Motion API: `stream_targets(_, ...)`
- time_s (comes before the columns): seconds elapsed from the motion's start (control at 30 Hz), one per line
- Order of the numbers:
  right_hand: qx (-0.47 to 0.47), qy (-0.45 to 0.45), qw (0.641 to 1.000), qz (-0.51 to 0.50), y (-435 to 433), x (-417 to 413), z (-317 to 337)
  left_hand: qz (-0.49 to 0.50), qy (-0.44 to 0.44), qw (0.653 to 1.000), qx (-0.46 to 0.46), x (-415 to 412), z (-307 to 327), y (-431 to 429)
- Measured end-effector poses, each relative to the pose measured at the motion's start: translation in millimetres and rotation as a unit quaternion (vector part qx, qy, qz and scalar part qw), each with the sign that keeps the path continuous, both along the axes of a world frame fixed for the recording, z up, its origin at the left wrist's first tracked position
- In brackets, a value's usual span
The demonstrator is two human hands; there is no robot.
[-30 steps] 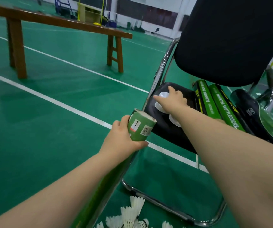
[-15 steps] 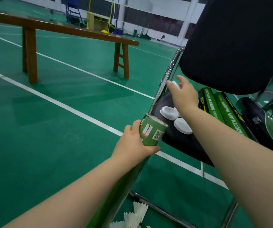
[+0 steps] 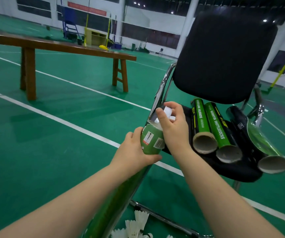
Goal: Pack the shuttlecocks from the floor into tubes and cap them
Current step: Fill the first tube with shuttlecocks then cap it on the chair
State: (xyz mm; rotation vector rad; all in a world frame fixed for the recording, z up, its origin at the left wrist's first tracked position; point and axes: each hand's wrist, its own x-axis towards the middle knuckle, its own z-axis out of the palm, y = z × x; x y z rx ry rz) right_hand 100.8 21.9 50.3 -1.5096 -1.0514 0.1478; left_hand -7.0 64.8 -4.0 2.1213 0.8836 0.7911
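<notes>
Two hands busy: left hand [image 3: 134, 152] grips long green cardboard tube [image 3: 151, 142] near its mouth; right hand [image 3: 174, 130] pinches round white plastic cap [image 3: 168, 111] just above it. Best seated square, pressed evenly.

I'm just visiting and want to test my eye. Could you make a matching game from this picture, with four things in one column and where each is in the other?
Things:
1. white cap
2. long green tube
3. shuttlecocks
4. open tubes

Places:
A. lying on the chair seat
B. on the floor
C. pinched in the right hand
D. gripped by the left hand

Pairs: 1-C, 2-D, 3-B, 4-A
</notes>
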Motion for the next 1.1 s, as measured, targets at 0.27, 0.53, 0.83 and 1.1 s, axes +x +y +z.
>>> stream_targets(0.27, 0.028, 0.061, 0.995, -0.073, -39, -17, -23, -0.039, -0.028, 0.999, 0.009, -10, -2, -19)
stream_targets(0.53, 0.001, 0.016, 0.994, -0.105, -92, -27, -32, -0.092, -0.030, 0.995, 0.024, -10, -10, -50)
stream_targets(0.83, -0.209, -0.236, 0.949, -0.021, -155, -15, 25, -0.150, -0.052, 0.987, 0.036, -3, 15, -96)
stream_targets(1.1, -0.176, -0.190, 0.966, 0.019, -181, -20, 29, -0.176, -0.062, 0.980, 0.067, -14, 28, -117)
